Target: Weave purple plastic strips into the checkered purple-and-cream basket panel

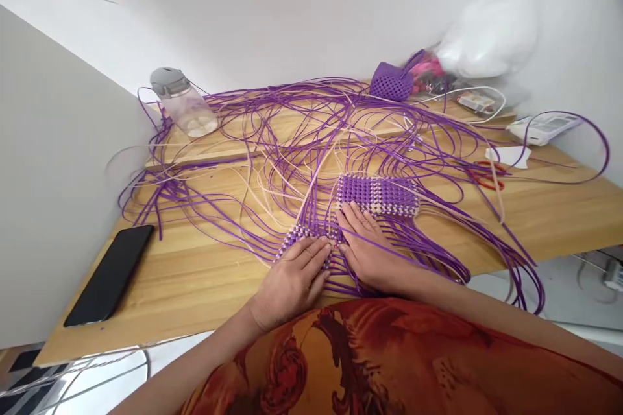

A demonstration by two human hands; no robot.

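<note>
My left hand (pixel 293 279) lies over a small purple-and-cream woven piece (pixel 302 232), its fingers stretched across the weave and covering much of it. My right hand (pixel 367 248) rests flat beside it, fingers extended, with the fingertips at the lower left edge of a larger woven panel (pixel 399 193). That panel has purple knots with cream rows along its borders and middle. Long purple strands (pixel 433 253) run out from both pieces and pass under my right hand. The fingertips of both hands are close together; any strand between them is too small to make out.
Loose purple and cream strands spread over the wooden table (pixel 195 298). A phone (pixel 111 275) lies at the left, a bottle (pixel 185 104) behind it. Red-handled scissors (pixel 488 176), a white device (pixel 544 127), a purple woven basket (pixel 390 82) and a plastic bag (pixel 489 39) are at the right.
</note>
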